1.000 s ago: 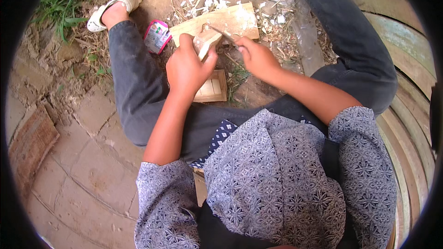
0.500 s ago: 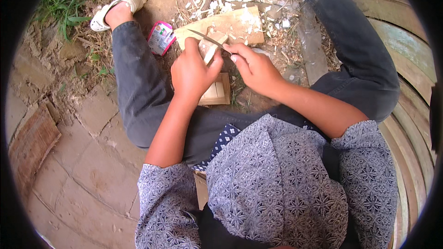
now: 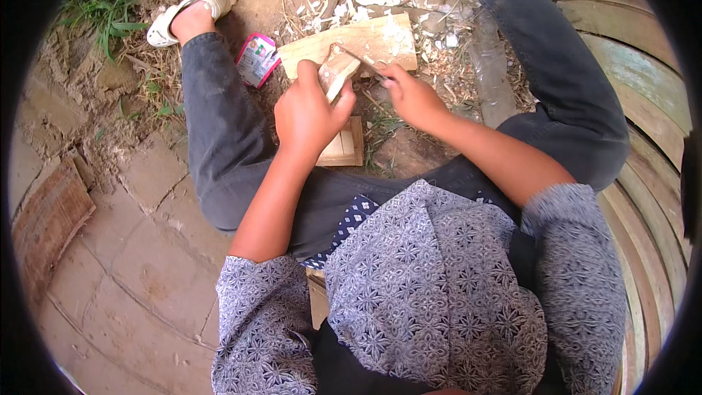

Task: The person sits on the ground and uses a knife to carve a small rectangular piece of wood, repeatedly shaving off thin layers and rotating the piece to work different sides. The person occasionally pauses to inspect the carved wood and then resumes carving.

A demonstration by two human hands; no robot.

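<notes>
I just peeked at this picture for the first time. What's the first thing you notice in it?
Right in the middle, the left hand grips a small pale block of wood while the right hand presses a thin blade against it. Beyond the hands, a wooden board lies on the dirt among pale chips. A bright pink packet sits beside the left leg.

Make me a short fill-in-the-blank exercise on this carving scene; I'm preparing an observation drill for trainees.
1. The left hand holds a small pale block of ____.
2. The right hand sets a thin ____ tool against the block's top.
3. The pink packet lies on the ground beside the person's ____ leg.
4. Pale chips are scattered over the flat wooden board lying ____ the hands.

Missing words: wood; metal; left; beyond
</notes>
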